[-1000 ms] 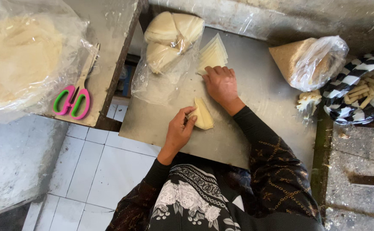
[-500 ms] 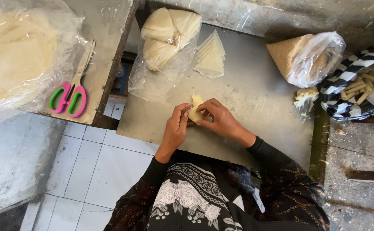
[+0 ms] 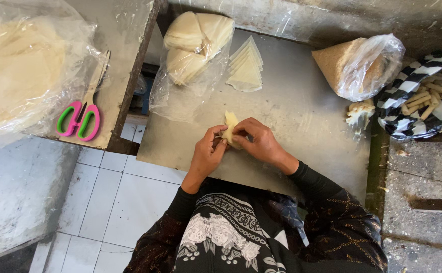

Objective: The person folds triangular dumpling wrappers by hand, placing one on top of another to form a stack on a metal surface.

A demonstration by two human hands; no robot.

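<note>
The left hand [image 3: 207, 153] is curled, its fingertips pinching the near edge of a small pale piece of dough [image 3: 229, 126], and the right hand [image 3: 258, 142] closes over the same piece from the other side, fingers bent and pressed against it. Both hands grip the dough together just above the metal tabletop [image 3: 302, 116], near its front edge. The dough looks thin, cream-coloured and partly folded, with one pointed end sticking up beyond the fingers; the rest is hidden under the hands. Farther back on the tabletop lies a fanned stack of triangular sheets [image 3: 245, 68], just beside a clear plastic bag [image 3: 190, 55] holding more pale sheets. At the right sits a bag of brown filling [image 3: 357, 63] next to a black-and-white checked cloth [image 3: 423, 106] with finished rolls. On the counter to the left lie pink-and-green scissors [image 3: 79, 119].
</note>
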